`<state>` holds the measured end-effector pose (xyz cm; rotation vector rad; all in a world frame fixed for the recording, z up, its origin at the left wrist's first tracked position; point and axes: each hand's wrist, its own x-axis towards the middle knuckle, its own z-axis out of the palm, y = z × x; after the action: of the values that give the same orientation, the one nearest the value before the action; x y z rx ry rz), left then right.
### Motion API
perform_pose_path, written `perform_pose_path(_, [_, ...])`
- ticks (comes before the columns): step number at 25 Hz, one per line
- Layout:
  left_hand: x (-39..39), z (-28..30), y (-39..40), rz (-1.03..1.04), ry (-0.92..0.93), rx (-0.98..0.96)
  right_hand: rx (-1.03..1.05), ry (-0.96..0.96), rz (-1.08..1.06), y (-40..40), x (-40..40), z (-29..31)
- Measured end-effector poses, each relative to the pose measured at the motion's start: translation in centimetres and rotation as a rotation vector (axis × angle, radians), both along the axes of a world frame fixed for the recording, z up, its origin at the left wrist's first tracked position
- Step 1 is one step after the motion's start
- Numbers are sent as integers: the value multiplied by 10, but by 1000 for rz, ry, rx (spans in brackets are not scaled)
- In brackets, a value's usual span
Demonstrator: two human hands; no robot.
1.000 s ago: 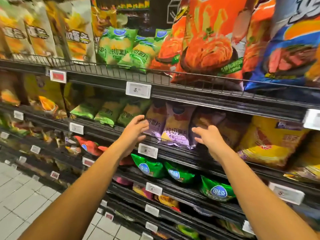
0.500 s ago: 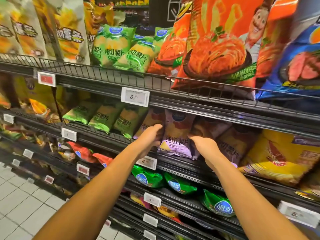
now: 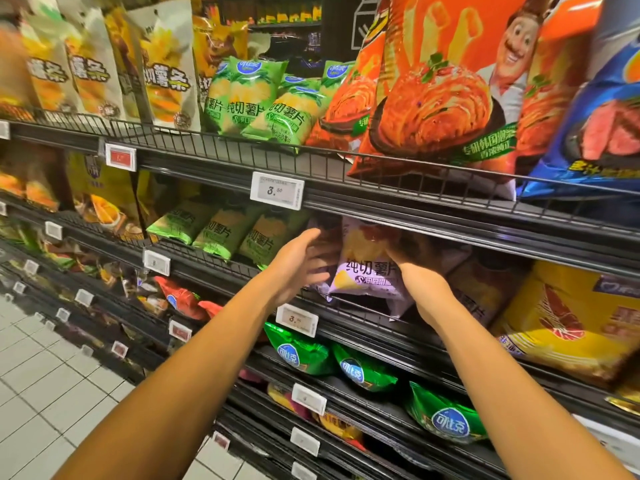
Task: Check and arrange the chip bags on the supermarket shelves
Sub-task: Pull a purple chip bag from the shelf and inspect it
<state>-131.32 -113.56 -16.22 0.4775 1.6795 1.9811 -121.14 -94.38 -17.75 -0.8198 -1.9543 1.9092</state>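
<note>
Both hands reach under a shelf lip to a pale purple chip bag point(image 3: 367, 268) printed 纯切薯片. The left hand point(image 3: 298, 268) cups its left edge; the right hand point(image 3: 420, 287) grips its right side, fingers hidden behind. Left of the grip lie green bags point(image 3: 221, 232) with the same wording. A price tag point(image 3: 277, 190) above reads 3.50.

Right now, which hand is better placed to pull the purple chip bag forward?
Right hand: it already touches the purple chip bag at its right edge. The left hand reaches behind the bag's left side, where its fingers are partly hidden.
</note>
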Motion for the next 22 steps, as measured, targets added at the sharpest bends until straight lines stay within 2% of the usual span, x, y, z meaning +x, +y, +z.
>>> perform_pose_path(4, [6, 0, 3, -34, -4, 21, 124, -27, 69, 0, 11, 1])
perform_pose_path(9, [4, -3, 3, -138, -7, 1, 73, -64, 26, 4, 28, 10])
perform_pose_path(18, [-22, -22, -36, -348, 24, 53, 306, 131, 365, -18, 27, 6])
perform_pose_path(20, [-26, -31, -45, -325, 9, 116, 371, 160, 316, -28, 25, 4])
perform_pose_path(22, [-32, -41, -54, -272, -42, 184, 444, 176, 130, -38, 24, -2])
